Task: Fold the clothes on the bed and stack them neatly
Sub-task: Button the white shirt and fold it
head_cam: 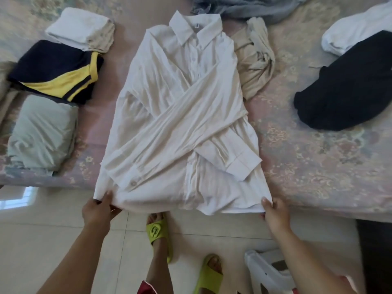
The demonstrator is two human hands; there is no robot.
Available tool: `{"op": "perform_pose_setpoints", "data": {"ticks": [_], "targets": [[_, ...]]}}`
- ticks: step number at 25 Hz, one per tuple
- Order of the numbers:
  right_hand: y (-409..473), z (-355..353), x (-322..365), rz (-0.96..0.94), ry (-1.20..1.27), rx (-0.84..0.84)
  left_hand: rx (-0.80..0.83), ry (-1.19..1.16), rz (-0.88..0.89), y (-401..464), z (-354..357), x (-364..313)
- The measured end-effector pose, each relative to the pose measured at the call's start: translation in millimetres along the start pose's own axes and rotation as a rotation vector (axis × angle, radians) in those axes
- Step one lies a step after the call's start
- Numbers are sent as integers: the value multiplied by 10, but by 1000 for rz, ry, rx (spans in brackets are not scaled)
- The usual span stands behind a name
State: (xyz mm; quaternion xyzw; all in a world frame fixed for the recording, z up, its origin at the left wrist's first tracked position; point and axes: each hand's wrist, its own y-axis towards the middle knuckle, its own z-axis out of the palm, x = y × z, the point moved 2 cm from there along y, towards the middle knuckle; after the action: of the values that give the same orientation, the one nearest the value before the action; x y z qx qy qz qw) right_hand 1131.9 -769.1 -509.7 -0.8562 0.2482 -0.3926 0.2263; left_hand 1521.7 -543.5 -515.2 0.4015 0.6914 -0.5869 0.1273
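Hands [99, 211] [274, 212] at shirt [182, 115] hem (both corners)

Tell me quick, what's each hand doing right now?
Left hand: pinching the white shirt at its bottom left hem corner.
Right hand: pinching the shirt's bottom right hem corner.

There is one white shirt [182, 115] spread on the bed [307, 158]. Four folded clothes [57, 68] lie at the left of the frame, four loose garments [347, 85] at upper right. Two green slippers [159, 232] stand below.
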Motion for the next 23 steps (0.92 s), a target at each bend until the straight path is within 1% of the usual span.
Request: {"op": "perform_pose_setpoints", "data": {"ticks": [3, 6, 7, 8, 9, 10, 11, 13, 14, 15, 16, 17, 19, 21, 23], "targets": [[94, -18, -5, 3, -30, 16, -38, 7, -4, 9, 36, 15], [75, 54, 76, 28, -141, 41, 16, 12, -46, 8, 84, -19], [29, 82, 152, 10, -198, 27, 34, 12, -49, 27, 86, -30], [-26, 112, 254, -51, -262, -9, 49, 3, -55, 40, 85, -56], [-90, 167, 404, -175, -336, -48, 53, -13, -48, 72, 82, -96], [-152, 249, 583, -340, -421, -63, 44, -27, -30, 97, 84, -159], [-214, 376, 770, -514, -502, -31, 32, -18, 14, 138, 90, -222], [-310, 772, 1182, -828, -669, 162, -4, 119, 165, 218, 119, -367], [-352, 1013, 1376, -944, -757, 269, -11, 214, 226, 251, 143, -444], [-390, 1238, 1544, -1030, -838, 358, 4, 294, 261, 287, 178, -496], [-405, 1438, 1677, -1075, -912, 437, 44, 343, 261, 301, 220, -543], [-406, 1623, 1784, -1058, -975, 516, 93, 367, 254, 345, 243, -573], [-388, 1876, 1960, -924, -1087, 621, 165, 424, 231, 322, 321, -686], [-413, 1984, 2174, -871, -1023, 561, 243, 464, 251, 204, 405, -801], [-450, 2037, 2488, -785, -846, 480, 352, 487, 311, -32, 506, -912]]}}
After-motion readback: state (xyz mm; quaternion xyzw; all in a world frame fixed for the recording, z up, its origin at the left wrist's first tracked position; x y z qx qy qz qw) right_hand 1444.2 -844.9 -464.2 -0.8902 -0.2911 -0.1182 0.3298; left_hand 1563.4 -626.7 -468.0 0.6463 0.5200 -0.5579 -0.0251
